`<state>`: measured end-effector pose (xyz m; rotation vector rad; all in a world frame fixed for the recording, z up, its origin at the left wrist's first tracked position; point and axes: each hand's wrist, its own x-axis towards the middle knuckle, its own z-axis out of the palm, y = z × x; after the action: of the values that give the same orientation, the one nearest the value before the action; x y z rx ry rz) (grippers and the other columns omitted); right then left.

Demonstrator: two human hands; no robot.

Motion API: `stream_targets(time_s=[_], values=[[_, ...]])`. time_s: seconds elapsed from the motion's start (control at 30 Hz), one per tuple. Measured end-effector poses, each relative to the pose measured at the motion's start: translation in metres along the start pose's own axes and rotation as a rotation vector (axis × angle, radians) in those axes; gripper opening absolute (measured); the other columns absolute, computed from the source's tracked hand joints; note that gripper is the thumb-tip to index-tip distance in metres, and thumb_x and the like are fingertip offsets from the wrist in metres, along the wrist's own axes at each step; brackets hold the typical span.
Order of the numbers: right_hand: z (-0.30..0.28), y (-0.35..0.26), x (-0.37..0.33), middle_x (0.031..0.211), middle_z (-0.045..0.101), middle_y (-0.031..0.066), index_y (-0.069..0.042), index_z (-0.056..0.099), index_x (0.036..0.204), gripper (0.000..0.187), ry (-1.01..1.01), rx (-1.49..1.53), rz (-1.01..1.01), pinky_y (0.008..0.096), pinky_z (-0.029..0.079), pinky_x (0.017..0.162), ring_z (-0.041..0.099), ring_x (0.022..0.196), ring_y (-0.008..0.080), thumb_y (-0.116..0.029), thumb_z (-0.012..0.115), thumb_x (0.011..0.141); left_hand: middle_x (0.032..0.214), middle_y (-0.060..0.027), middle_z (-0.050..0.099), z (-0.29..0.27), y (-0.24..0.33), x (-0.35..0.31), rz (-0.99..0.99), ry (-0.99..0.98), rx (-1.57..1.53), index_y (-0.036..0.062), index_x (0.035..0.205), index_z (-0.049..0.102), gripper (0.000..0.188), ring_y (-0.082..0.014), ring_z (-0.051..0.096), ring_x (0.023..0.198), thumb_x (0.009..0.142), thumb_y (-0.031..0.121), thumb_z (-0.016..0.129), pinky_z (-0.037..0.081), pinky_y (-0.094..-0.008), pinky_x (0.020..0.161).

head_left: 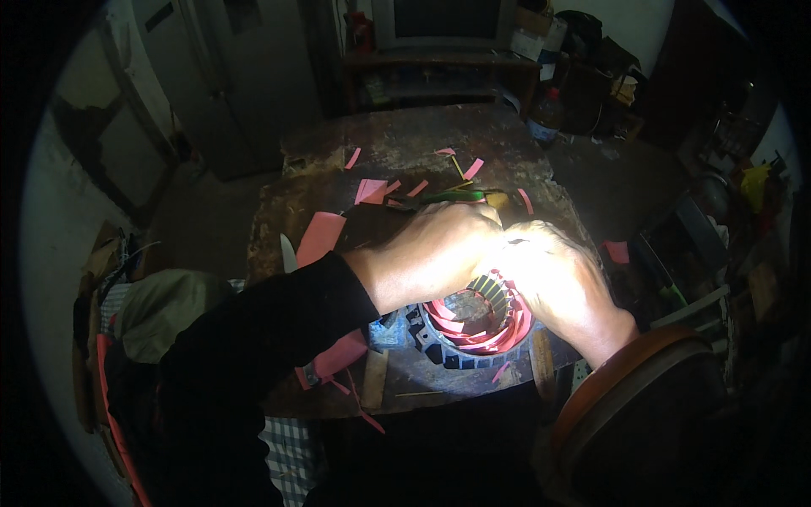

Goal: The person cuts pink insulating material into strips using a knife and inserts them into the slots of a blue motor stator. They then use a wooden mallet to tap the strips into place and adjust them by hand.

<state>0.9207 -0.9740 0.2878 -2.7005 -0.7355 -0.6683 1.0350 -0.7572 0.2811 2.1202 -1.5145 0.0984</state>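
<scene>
On the wooden table, a ring-shaped motor stator [460, 359] with dark slots round its rim stands under my wrists, pink insulating paper [508, 335] lining its inside. My left hand [460, 237] reaches over its far left side, with the fingers curled in. Across from it, my right hand [549, 262] bends over the far right side, its fingers closed too. Both hands meet above the far rim. Strong glare whitens them, and whatever their fingertips pinch is hidden. Just beyond the left hand lies a green-handled tool [460, 196], partly covered.
Pink paper strips [372, 191] lie scattered over the tabletop [405, 135]. A larger pink sheet [319, 237] rests at left beside a knife blade [288, 252]. A blue packet [389, 331] touches the stator's left. Behind stand a television [443, 19] and a plastic bottle [546, 117].
</scene>
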Motion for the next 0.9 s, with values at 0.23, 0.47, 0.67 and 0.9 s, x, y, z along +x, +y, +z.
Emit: stream_targets(time_s=[0.23, 0.47, 0.67, 0.9], values=[[0.003, 0.0, 0.003, 0.12, 0.078, 0.0155, -0.007, 0.083, 0.121, 0.024, -0.018, 0.013, 0.011, 0.042, 0.065, 0.095, 0.078, 0.109, 0.0342, -0.004, 0.075, 0.098, 0.113, -0.02, 0.077, -0.007, -0.001, 0.01, -0.012, -0.077, 0.042, -0.0009, 0.113, 0.081, 0.017, -0.0398, 0.077, 0.104, 0.098, 0.007, 0.078, 0.063, -0.0481, 0.094], [-0.012, -0.011, -0.01, 0.115, 0.077, 0.0191, -0.004, 0.08, 0.119, 0.022, 0.025, 0.062, 0.108, 0.0457, 0.066, 0.09, 0.079, 0.104, 0.038, -0.007, 0.078, 0.097, 0.116, -0.019, 0.076, -0.003, 0.002, 0.012, 0.066, -0.035, -0.177, -0.0039, 0.117, 0.079, 0.02, -0.0395, 0.077, 0.106, 0.1, 0.007, 0.077, 0.063, -0.0482, 0.096], [-0.008, -0.013, -0.004, 0.112, 0.076, 0.0201, 0.0, 0.075, 0.111, 0.016, 0.045, -0.018, 0.128, 0.0469, 0.066, 0.085, 0.079, 0.099, 0.0394, -0.006, 0.078, 0.096, 0.114, -0.0221, 0.076, 0.004, -0.002, 0.014, 0.076, -0.066, -0.089, -0.0041, 0.114, 0.076, 0.02, -0.0406, 0.077, 0.105, 0.099, 0.008, 0.077, 0.062, -0.0514, 0.095], [0.002, -0.009, -0.005, 0.111, 0.075, 0.0198, -0.001, 0.076, 0.113, 0.019, 0.032, 0.017, 0.121, 0.0469, 0.064, 0.086, 0.078, 0.098, 0.0398, -0.004, 0.077, 0.095, 0.114, -0.0214, 0.076, 0.012, -0.013, 0.008, 0.182, 0.003, -0.06, -0.0024, 0.119, 0.076, 0.023, -0.041, 0.077, 0.105, 0.099, 0.008, 0.077, 0.063, -0.0514, 0.097]])
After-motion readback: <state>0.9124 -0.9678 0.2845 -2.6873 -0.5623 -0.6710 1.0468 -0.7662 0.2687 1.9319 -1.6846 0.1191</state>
